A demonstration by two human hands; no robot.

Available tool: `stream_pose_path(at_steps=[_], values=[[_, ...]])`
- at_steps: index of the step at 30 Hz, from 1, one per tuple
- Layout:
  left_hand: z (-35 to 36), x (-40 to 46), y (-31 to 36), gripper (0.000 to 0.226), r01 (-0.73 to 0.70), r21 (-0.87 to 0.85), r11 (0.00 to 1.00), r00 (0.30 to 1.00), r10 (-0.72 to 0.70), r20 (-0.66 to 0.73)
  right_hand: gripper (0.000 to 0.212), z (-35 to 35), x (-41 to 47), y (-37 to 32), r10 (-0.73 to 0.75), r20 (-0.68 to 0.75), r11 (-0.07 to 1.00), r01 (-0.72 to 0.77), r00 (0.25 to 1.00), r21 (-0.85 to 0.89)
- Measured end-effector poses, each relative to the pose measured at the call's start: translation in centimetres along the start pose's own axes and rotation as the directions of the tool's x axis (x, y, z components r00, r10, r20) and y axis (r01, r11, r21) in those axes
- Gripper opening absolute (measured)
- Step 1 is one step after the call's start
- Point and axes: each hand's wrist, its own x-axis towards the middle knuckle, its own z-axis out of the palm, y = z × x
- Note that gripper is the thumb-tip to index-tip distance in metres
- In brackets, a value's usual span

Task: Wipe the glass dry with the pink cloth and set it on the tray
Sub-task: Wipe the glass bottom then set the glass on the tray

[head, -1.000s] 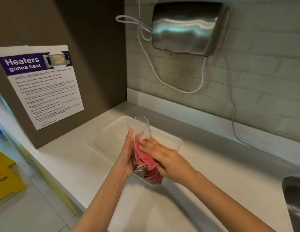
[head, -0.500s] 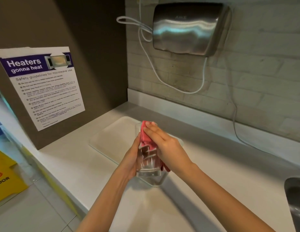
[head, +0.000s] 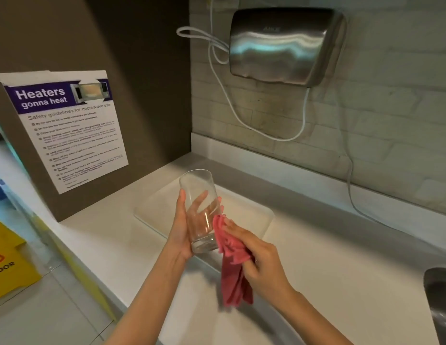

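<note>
A clear drinking glass (head: pixel 197 195) is held upright, tilted slightly left, above the near edge of a white tray (head: pixel 247 215) on the counter. My left hand (head: pixel 180 230) wraps around the glass's lower half from the left. My right hand (head: pixel 260 260) grips the pink cloth (head: pixel 232 260) just right of the glass base. The cloth's top edge touches the glass low on its right side, and the rest hangs down loose below my fingers.
A steel hand dryer (head: pixel 284 46) with a looping white cable hangs on the brick wall behind. A microwave safety poster (head: pixel 65 128) is on the brown panel at left. A metal sink (head: pixel 441 300) lies at right, a yellow floor sign (head: pixel 8 262) at lower left.
My right hand has slid the cloth down from the glass's rim to beside its base. The glass's upper part is now uncovered, and the cloth hangs free.
</note>
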Motion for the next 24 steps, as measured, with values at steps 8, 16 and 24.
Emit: stream_pose_path(at_steps=[8, 16, 24], values=[[1.4, -0.3, 0.5, 0.088, -0.055, -0.351, 0.935, 0.995, 0.022, -0.098, 0.022, -0.3, 0.5, 1.6, 0.707, -0.191, 0.586, -0.412, 0.681, 0.698], [6.1, 0.2, -0.2, 0.062, 0.031, -0.535, 0.844, 0.978, -0.137, -0.159, 0.049, 1.1, 3.8, -2.0, 0.252, -0.436, 0.937, -0.106, 0.864, 0.332], [6.6, 0.0, -1.1, 0.063, 0.027, -0.292, 0.956, 0.929, -0.132, -0.345, 0.052, 1.1, 4.0, 0.3, -0.183, -0.035, 0.924, 0.16, 0.982, -0.348]])
